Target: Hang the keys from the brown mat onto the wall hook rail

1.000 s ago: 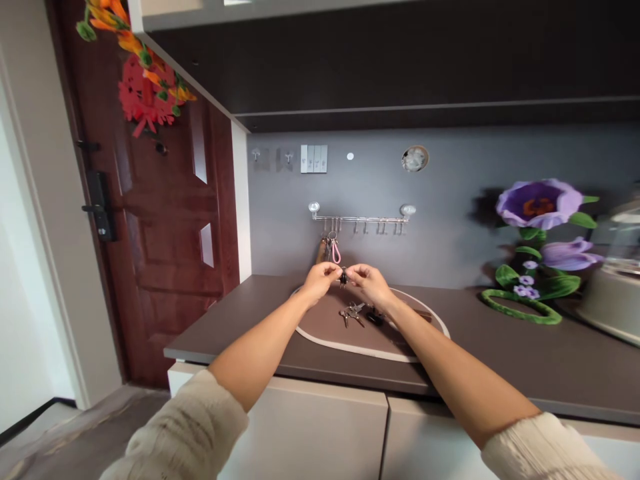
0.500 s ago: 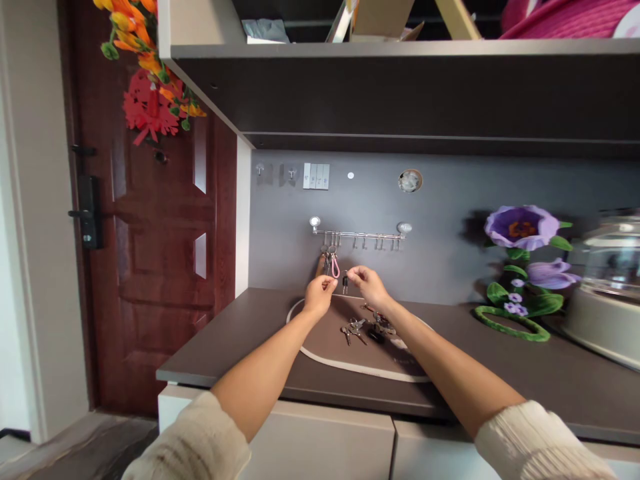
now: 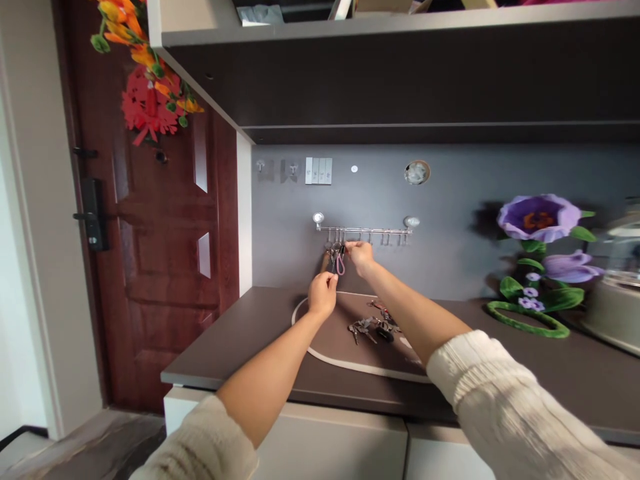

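A metal hook rail [image 3: 367, 231] is fixed to the grey back panel. From its left hooks hang bunches of keys [image 3: 332, 257] and a pink loop strap [image 3: 341, 265]. My right hand [image 3: 361, 257] is raised just under the rail, pinching a small dark-headed key set, now mostly covered by the fingers and the hanging keys. Just below that cluster, my left hand [image 3: 323, 293] has thumb and forefinger pressed together; whatever may be between them is hidden. More keys [image 3: 364, 329] and a black key fob [image 3: 385, 334] lie on the brown mat [image 3: 345, 363].
A purple flower ornament [image 3: 540, 220] and a glass-topped appliance [image 3: 620, 293] stand on the right of the counter [image 3: 225, 340]. Overhead juts a dark shelf [image 3: 400, 80]. To the left is a red-brown door [image 3: 150, 293] with a black handle [image 3: 93, 215].
My right hand has risen with the dark-headed keys from above the mat to the hooks. My left hand stays pinched below the hanging keys. The view has tilted slightly.
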`<control>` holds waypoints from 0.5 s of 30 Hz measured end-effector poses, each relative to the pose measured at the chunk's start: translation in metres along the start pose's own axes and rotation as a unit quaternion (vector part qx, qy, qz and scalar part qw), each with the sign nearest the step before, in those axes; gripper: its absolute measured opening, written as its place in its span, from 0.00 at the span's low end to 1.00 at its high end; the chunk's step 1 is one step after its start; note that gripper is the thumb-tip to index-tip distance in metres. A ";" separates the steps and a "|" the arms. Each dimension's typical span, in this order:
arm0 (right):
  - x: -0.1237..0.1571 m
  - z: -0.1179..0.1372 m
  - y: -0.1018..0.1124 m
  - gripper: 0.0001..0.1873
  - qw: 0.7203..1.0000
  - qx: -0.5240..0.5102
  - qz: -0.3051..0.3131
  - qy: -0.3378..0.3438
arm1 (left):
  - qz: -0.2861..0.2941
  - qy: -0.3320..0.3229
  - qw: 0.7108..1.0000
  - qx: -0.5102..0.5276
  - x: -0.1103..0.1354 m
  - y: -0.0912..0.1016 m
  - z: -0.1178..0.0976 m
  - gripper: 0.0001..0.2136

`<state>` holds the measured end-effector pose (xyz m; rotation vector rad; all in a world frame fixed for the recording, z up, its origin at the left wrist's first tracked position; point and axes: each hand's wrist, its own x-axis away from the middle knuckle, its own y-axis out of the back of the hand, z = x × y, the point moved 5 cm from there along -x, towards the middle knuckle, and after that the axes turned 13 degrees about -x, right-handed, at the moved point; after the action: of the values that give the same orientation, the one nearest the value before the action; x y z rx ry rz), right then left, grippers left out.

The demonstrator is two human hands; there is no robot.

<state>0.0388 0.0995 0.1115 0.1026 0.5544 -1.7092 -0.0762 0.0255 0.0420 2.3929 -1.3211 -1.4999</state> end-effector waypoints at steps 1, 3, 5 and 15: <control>-0.002 -0.001 -0.002 0.05 1.000 -0.001 -0.007 -0.007 | -0.003 0.003 1.000 -0.002 0.000 0.000 0.000 0.10; -0.005 -0.003 -0.006 0.06 1.000 -0.003 -0.015 -0.015 | -0.007 0.007 1.000 -0.004 -0.001 0.001 0.001 0.11; -0.008 -0.005 -0.009 0.06 0.999 -0.005 -0.023 -0.025 | -0.006 0.008 1.000 -0.002 -0.001 0.001 0.002 0.11; -0.020 -0.008 -0.011 0.07 0.998 0.002 -0.031 -0.049 | -0.007 0.018 1.000 0.019 -0.001 0.002 0.001 0.11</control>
<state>0.0307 0.1226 0.1150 0.0047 0.4853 -1.7665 -0.0787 0.0258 0.0430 2.4442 -1.3400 -1.4419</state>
